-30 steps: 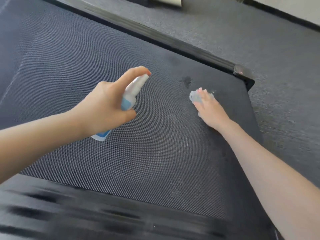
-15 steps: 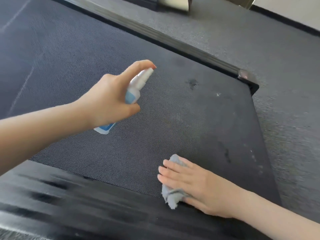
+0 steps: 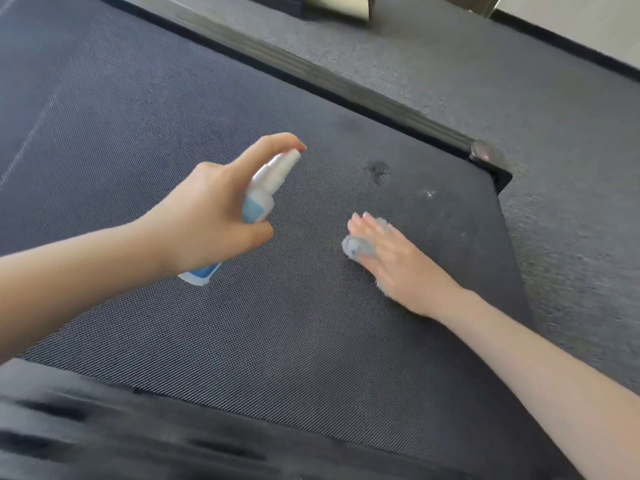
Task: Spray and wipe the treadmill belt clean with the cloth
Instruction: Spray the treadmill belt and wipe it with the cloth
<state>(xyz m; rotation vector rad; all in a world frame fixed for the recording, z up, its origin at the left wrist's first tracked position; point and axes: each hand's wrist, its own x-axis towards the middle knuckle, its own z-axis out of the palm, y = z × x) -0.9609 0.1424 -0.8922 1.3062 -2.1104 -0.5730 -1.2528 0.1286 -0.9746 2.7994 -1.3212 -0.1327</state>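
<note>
Now L hand (image 3: 207,216) grips spray bottle (image 3: 263,194) w/ fingers (image 3: 273,144) curled, index on nozzle (image 3: 292,158). R hand (image 3: 398,266) presses cloth (image 3: 356,249) onto treadmill belt (image 3: 277,341), fingers straight.

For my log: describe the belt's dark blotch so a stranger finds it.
On the treadmill belt, find the far-right end cap. Left of it, beyond the cloth under the right hand, lies the blotch: dark, irregular, unlike the white speck nearby.

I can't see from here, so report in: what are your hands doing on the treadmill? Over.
Left hand grips spray bottle, forefinger on nozzle. Right hand presses cloth flat on belt. Dark spot beyond cloth not yet wiped. Nothing in the way.
</note>
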